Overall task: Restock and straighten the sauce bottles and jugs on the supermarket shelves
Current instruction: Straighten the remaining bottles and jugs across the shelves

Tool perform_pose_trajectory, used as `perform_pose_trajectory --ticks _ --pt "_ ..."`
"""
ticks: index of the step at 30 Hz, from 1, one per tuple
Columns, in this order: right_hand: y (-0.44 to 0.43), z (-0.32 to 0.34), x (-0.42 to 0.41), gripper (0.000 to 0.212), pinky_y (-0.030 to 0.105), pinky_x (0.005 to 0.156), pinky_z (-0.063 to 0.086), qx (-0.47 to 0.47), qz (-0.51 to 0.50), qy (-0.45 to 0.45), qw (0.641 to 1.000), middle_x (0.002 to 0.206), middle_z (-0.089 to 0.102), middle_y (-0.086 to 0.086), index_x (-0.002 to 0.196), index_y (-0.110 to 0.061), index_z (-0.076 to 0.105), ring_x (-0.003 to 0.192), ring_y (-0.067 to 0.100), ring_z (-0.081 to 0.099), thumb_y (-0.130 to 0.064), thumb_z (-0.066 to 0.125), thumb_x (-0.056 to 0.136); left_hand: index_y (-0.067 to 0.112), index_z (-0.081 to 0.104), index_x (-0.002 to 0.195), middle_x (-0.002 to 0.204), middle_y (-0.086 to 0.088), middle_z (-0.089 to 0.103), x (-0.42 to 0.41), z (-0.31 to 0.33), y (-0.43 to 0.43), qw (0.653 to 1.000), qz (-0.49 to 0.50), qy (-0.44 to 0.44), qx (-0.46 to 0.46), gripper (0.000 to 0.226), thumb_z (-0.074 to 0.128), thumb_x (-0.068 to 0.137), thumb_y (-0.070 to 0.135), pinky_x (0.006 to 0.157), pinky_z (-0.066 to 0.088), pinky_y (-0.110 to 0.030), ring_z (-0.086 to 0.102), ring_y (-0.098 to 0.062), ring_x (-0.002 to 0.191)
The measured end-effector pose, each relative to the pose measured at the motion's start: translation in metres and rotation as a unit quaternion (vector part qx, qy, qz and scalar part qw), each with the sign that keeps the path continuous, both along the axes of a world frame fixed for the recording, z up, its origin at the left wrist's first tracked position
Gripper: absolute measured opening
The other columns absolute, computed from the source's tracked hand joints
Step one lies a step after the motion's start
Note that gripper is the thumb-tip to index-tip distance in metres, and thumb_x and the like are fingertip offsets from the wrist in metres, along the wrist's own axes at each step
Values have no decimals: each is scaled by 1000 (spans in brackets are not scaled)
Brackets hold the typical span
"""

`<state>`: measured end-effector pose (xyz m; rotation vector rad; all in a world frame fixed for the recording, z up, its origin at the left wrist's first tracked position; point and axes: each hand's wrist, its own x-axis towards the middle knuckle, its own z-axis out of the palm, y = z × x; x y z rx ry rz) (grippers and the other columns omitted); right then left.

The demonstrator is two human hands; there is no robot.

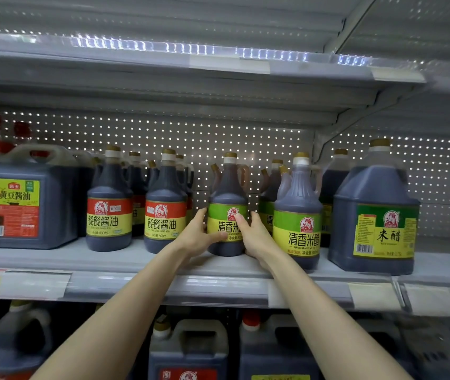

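Standing on the flat gray metal shelf (136,260) are dark, shiny plastic jugs and bottles. The square jug (26,198) with a top handle sits at 9 o'clock, and the big round jug (374,215) sits at 3 o'clock. Two red-label bottles (109,207) stand at 9 o'clock of the middle bottle (228,193). A front green bottle (297,215) crowds it at 3 o'clock, just beside the right hand (256,237). The middle bottle has a green label and a tan cap. The left hand (196,234) and the right hand both wrap around its sides.
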<state>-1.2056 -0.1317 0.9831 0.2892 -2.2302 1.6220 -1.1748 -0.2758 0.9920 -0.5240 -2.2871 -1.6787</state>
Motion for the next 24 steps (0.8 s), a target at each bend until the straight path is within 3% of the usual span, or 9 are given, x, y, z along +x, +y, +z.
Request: perform_pose_trajectory --ticks 9,17,24 --pt "4 -2 -4 52 48 107 41 33 -21 26 999 141 51 8 143 -16 35 125 25 51 -45 40 100 15 31 141 124 -13 60 -5 -2 -1 999 22 -3 -25 74 74 82 12 97 50 -44 61 -26 109" --pt "3 -4 -4 54 49 107 41 25 -11 14 1000 143 49 7 146 -20 32 127 25 50 -47 39 100 15 29 141 124 -12 60 -2 -1 -1 999 34 -1 -41 74 74 83 14 77 50 -29 60 -23 104" --pt "5 -3 -4 54 49 105 43 15 -7 12 1000 141 51 6 145 -20 33 125 25 52 -47 41 99 16 24 145 129 -13 57 1 1 0 999 24 -14 -45 77 71 85 14 83 51 -32 57 -21 107"
